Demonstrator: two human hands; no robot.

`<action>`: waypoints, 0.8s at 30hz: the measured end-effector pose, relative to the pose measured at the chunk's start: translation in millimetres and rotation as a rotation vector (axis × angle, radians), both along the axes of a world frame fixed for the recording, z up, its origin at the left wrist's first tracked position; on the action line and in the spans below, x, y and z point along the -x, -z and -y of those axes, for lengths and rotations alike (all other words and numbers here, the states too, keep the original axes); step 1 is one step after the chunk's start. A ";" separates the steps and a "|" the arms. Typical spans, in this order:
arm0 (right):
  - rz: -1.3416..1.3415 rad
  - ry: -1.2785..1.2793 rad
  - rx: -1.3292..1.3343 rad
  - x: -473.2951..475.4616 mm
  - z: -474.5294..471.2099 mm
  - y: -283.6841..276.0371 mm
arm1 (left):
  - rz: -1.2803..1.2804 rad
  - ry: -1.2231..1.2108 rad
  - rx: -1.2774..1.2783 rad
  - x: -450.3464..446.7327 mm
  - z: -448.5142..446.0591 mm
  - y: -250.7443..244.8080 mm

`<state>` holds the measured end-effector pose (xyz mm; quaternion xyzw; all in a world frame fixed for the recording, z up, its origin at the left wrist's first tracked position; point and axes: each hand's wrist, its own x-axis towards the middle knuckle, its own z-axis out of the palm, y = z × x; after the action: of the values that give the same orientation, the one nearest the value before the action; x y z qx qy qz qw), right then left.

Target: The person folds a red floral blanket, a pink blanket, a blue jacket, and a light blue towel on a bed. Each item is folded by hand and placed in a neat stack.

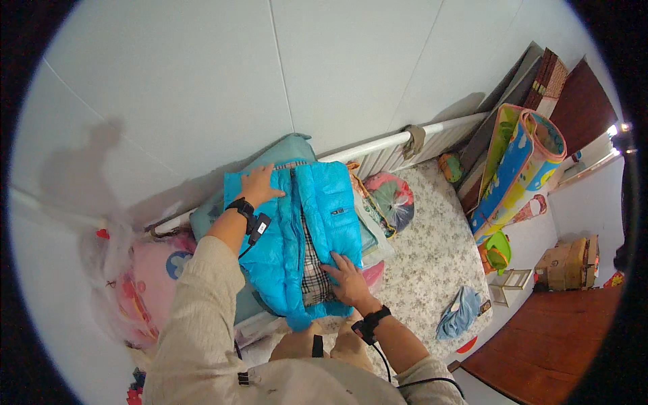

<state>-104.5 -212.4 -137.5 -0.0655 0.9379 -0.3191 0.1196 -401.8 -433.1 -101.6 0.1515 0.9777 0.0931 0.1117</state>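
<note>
A bright blue quilted puffer jacket (331,202) with a plaid lining (315,268) lies spread before me, partly folded, its front zip running down the middle. My left hand (259,186) rests with spread fingers on the jacket's upper left part. My right hand (347,281) lies on its lower right edge, beside the plaid lining; the fingertips touch the blue fabric, and whether they pinch it I cannot tell. Beneath the jacket a grey-green cloth item (283,151) shows at the top and left. Each wrist wears a black strap with a small cabled device.
A white rail (455,123) runs along the wall. To the right are a clear bag of clothes (392,200), a floral-patterned mattress (430,253), a rolled play mat (521,167), a blue garment (458,314) and cardboard boxes (562,263). Pink plastic-wrapped bedding (152,283) is at left.
</note>
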 end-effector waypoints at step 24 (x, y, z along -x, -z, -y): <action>-0.133 0.404 0.534 53.5 -24.3 -48.7 | 0.554 -0.062 -0.761 -45.2 -80.2 -68.3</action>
<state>-158.0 -188.1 -88.8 0.0718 0.8211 -0.5655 -0.0290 -356.6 -352.9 -33.3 0.1219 0.8115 0.4852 0.3021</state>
